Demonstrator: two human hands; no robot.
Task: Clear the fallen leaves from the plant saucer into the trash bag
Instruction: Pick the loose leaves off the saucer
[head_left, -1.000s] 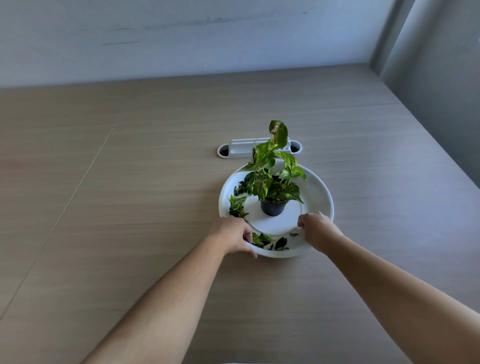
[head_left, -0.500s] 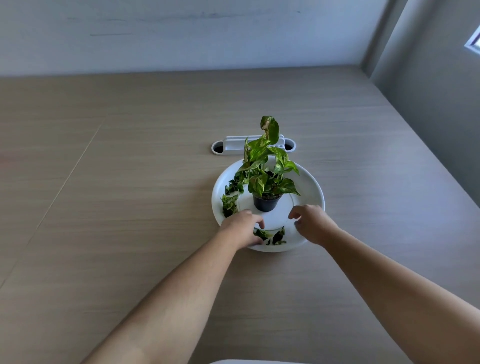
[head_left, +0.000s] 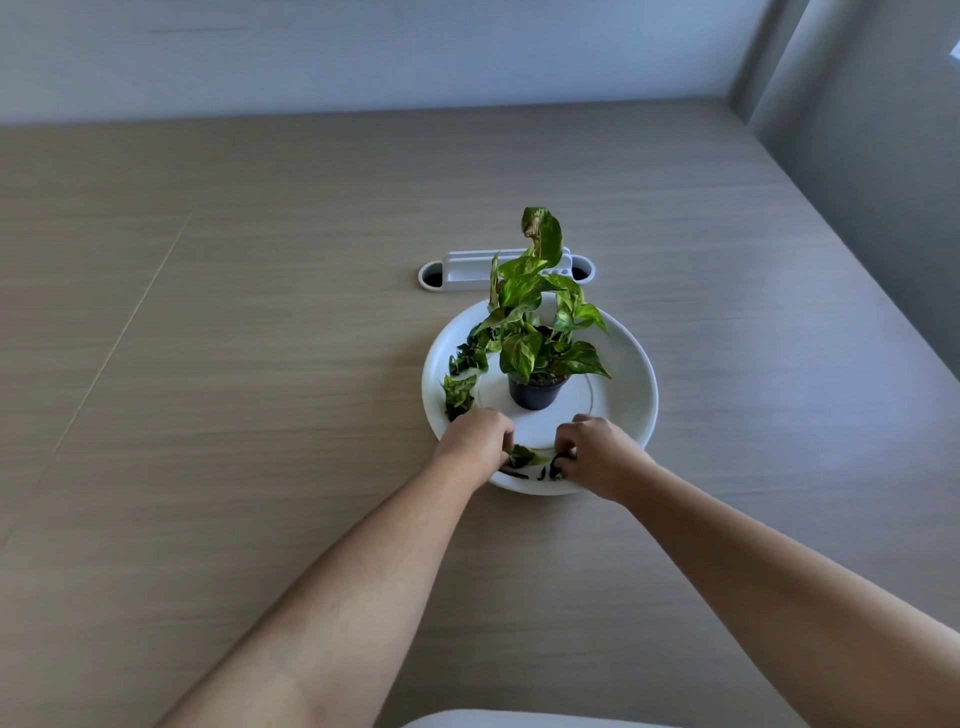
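Leaves (head_left: 530, 460) lie loose in the near trough of the white saucer (head_left: 631, 384), between the two hands; further leaves (head_left: 460, 395) line the saucer's left side. The saucer sits on a wooden table (head_left: 260, 364), with a small black pot (head_left: 535, 395) and its plant (head_left: 540, 312) standing upright at the centre. The left hand (head_left: 475, 439) curls over the near-left rim, fingertips pinching the edge of one leaf. The right hand (head_left: 597, 449) curls in from the near-right, fingers bent onto a dark leaf; whether it grips or merely touches cannot be told. No trash bag is in view; a pale edge at the bottom of the frame cannot be identified.

Step in hand, as judged: gathering the near leaves into one bunch. To do it well, sweep both hands inward along the trough, keeping fingertips low against the saucer so that thin leaves do not slip under. Keep the knuckles clear of the pot, which looks light and may tip. Close on the bunch before lifting, then return for the left-side leaves.
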